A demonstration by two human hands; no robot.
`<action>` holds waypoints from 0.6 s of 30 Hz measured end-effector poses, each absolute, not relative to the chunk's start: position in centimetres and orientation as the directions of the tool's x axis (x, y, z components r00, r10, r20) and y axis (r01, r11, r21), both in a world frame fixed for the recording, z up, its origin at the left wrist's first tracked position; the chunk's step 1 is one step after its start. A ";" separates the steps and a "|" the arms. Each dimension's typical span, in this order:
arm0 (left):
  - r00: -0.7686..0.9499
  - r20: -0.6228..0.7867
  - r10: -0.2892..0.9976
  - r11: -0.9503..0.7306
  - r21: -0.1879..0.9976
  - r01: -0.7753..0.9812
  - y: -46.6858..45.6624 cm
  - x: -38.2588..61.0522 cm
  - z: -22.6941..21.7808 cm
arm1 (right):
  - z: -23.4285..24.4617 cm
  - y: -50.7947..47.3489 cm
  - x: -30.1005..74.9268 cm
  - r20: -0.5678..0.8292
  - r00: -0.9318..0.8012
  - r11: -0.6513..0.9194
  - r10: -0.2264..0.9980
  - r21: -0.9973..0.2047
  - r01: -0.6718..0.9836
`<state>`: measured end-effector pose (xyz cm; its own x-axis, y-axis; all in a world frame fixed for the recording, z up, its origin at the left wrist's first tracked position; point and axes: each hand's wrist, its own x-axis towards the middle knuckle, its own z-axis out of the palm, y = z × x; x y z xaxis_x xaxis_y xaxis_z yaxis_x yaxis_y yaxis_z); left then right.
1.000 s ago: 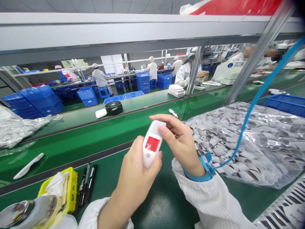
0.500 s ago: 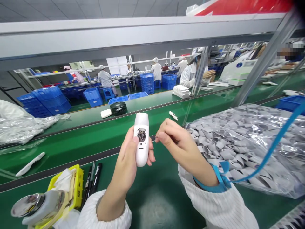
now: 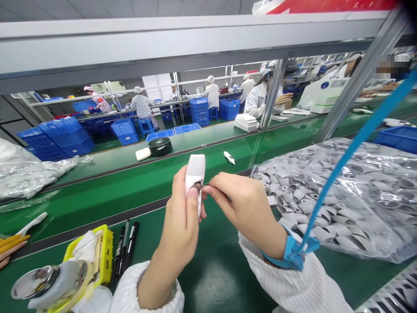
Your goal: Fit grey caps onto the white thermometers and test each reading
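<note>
My left hand (image 3: 182, 221) is wrapped round a small white plastic handheld device (image 3: 194, 174), held upright above the green bench, its open round recess turned toward my right. My right hand (image 3: 243, 204) is pinched at that recess, thumb and forefinger pressed together on something too small to name. A blue wrist strap (image 3: 289, 254) with a blue coiled cord (image 3: 352, 152) is on my right wrist. Both sleeves are white.
A clear bag of several grey plastic caps (image 3: 342, 191) lies at the right. A yellow tray (image 3: 106, 256), black pens (image 3: 125, 252) and a tape roll (image 3: 48, 282) sit at the lower left. The green conveyor (image 3: 130, 182) carries a white part (image 3: 229, 157). A black fan (image 3: 160, 146) and other workers are beyond.
A second ago the device showed its red-label face with my right hand on its tip. It was turned over to show the round recess, and my right hand's pinch moved in to it.
</note>
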<state>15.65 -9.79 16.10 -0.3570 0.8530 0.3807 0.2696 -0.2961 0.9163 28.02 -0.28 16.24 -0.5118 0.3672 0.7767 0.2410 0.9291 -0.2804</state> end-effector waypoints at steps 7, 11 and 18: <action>-0.133 0.195 0.972 -0.219 0.954 -0.205 -9.8 14.2 17.1 | 16.9 -0.3 27.9 0.720 -0.562 0.847 0.407 -0.527 -0.062; -0.101 0.159 0.982 -0.178 0.959 -0.222 -9.5 14.0 17.2 | 16.9 -0.1 27.9 0.875 -0.450 0.970 0.176 -0.232 -0.071; 0.051 0.125 0.991 -0.104 0.950 -0.294 -9.2 14.3 16.8 | 16.5 0.4 28.2 0.894 -0.436 0.978 0.107 -0.173 -0.116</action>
<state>14.25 -9.20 16.81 0.0508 0.9909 0.1247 -0.2942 -0.1044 0.9500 28.25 0.38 16.51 -0.4356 0.1068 0.8938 -0.1155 0.9781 -0.1732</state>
